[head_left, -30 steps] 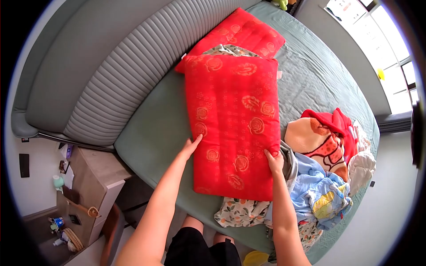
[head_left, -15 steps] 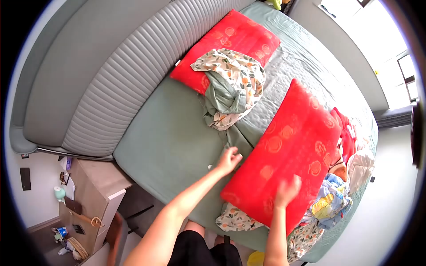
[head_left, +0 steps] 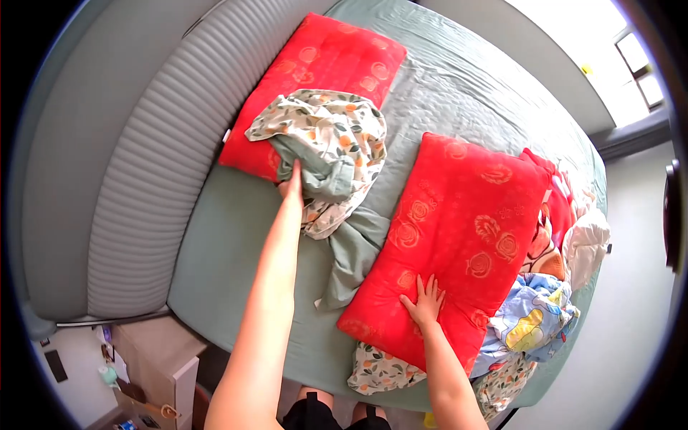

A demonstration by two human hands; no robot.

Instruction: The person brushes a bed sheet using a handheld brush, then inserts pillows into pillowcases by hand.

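Stretched forward, my left hand (head_left: pixel 291 183) is at the near edge of a crumpled floral cloth with a green side (head_left: pixel 337 129). Its thumb lies against the green fabric and the other fingers are mostly hidden, seemingly closed on the cloth. This bundle partly covers a red pillow with gold rose patterns (head_left: pixel 337 61) by the headboard. My right hand (head_left: pixel 426 304) rests flat, fingers spread, on a second red pillow (head_left: pixel 459 229) lying across the bed. Another piece of floral fabric (head_left: pixel 383 369) sticks out from under that pillow's near edge.
A green sheet (head_left: pixel 222 244) covers the bed, against a grey ribbed headboard (head_left: pixel 158 158). Right of the near pillow lie a blue cartoon-print cloth (head_left: pixel 534 315), a white cloth (head_left: pixel 588 240) and red fabric (head_left: pixel 555 186). A wooden desk (head_left: pixel 154 351) stands at lower left.
My left hand has reached forward from above the sheet to the floral cloth. My right hand has settled flat on the near pillow. The view has shifted, and the green fabric is spread nearer.
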